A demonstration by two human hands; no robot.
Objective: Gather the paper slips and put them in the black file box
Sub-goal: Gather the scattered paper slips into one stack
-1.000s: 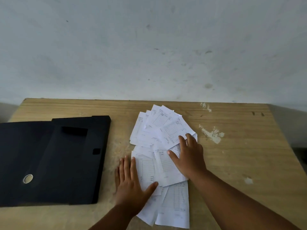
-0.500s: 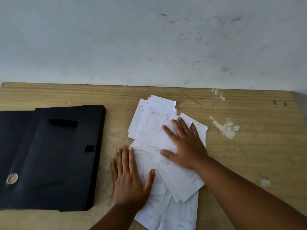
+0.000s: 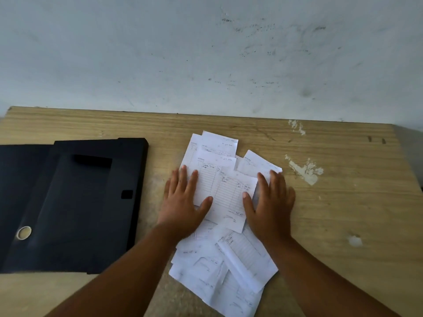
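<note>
Several white printed paper slips (image 3: 225, 193) lie in a loose overlapping heap in the middle of the wooden table (image 3: 332, 213). My left hand (image 3: 183, 202) rests flat on the heap's left edge, fingers spread. On the right edge my right hand (image 3: 270, 202) lies flat the same way, palm down. Neither hand grips a slip. More slips spill toward me between my forearms. The black file box (image 3: 75, 202) lies open and flat to the left of the heap, apart from it.
A pale grey scuffed wall (image 3: 206, 53) rises right behind the table's far edge. White paint smears (image 3: 305, 169) mark the wood to the right of the slips. The box has a metal ring hole (image 3: 24, 232) near its left side.
My right hand has moved from the top of the heap to its right edge, and the left hand has slid up along the left edge. The slips are pushed closer together.
</note>
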